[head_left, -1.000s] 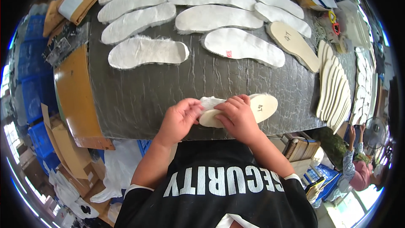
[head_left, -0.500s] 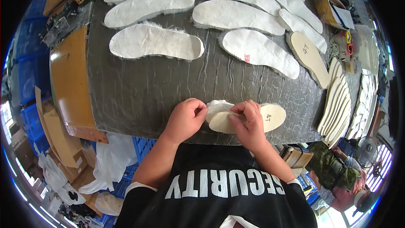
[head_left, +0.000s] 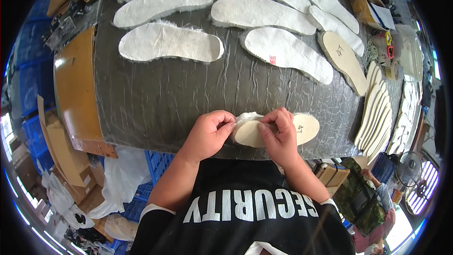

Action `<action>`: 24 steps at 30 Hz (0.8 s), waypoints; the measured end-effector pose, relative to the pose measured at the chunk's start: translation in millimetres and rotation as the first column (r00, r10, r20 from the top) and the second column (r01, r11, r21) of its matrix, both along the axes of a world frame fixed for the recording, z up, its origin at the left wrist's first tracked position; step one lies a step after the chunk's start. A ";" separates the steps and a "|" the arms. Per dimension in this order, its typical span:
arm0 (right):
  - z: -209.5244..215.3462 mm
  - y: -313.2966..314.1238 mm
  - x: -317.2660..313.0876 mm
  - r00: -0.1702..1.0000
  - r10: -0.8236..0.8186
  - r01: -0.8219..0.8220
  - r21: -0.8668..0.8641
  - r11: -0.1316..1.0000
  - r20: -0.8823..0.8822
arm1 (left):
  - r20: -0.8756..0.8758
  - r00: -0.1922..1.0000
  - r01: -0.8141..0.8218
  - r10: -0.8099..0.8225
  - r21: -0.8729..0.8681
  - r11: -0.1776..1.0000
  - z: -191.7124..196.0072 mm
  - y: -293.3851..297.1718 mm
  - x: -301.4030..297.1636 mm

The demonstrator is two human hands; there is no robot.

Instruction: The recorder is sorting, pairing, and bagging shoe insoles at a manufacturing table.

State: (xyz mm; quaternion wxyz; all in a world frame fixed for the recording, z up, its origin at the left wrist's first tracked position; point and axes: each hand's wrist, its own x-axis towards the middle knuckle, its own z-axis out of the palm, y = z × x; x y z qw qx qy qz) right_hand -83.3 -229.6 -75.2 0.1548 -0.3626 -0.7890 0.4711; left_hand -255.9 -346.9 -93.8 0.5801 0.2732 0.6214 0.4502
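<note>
At the near edge of the dark table, a cream insole (head_left: 249, 134) lies against a fluffy white fleece insole (head_left: 248, 115), which shows along its far side. My left hand (head_left: 211, 133) pinches the left end, where the two edges meet, thumb and forefinger pressed together. Across the middle, my right hand (head_left: 281, 134) grips the cream insole with its thumb on the near face and fingers bent over the far side. My right fingers hide the middle of both pieces. To the right of that hand, the insole's marked end (head_left: 306, 129) sticks out.
Farther back lie several white fleece insoles (head_left: 171, 42) and a single cream insole (head_left: 343, 62). A fanned stack of cream insoles (head_left: 373, 113) sits at the right. Beyond are red-handled scissors (head_left: 390, 49) and a cardboard box (head_left: 367, 12). Another person (head_left: 377, 203) is at lower right.
My left hand has moved slightly right, closer onto the insoles' left end. My right hand keeps its grip. The view has shifted a little, and the other person at lower right has moved.
</note>
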 end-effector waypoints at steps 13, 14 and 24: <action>-1.4 -2.7 1.6 1.000 -0.011 0.011 0.008 1.000 0.001 | 0.004 1.000 -0.005 0.005 0.026 1.000 10.0 -1.3 5.4; -2.4 -3.6 1.2 1.000 -0.013 0.014 0.022 1.000 -0.007 | -0.004 1.000 -0.006 0.006 0.033 0.999 10.9 -2.0 5.6; -14.5 -14.2 -1.0 0.999 0.016 -0.009 0.196 0.981 -0.035 | 0.190 0.973 -0.132 0.128 0.010 0.991 10.4 -11.8 15.6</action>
